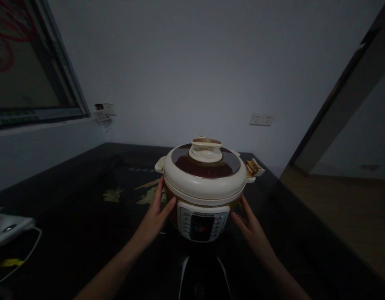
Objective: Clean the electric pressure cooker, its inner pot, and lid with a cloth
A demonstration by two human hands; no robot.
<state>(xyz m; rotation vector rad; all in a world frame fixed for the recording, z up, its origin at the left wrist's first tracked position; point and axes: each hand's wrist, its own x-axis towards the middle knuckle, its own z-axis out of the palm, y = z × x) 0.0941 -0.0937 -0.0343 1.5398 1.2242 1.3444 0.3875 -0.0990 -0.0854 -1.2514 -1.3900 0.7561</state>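
An electric pressure cooker (207, 189) stands upright on a dark glossy table (86, 241), its cream-and-brown lid on and its control panel facing me. My left hand (159, 212) grips the cooker's left side, thumb toward the front and fingers round the body below the rim. On the opposite side my right hand (247, 216) holds it the same way. The far fingers of both hands are hidden behind the body. A cream lid handle (206, 149) tops the cooker, and a side handle (160, 164) juts out at the left.
Beside the cooker's right rear lies a small brown-and-cream item (254, 167), its kind unclear. A white device (11, 229) with a cord sits at the table's left. Wall sockets (262, 120) are on the wall behind; a window (33, 62) is at upper left.
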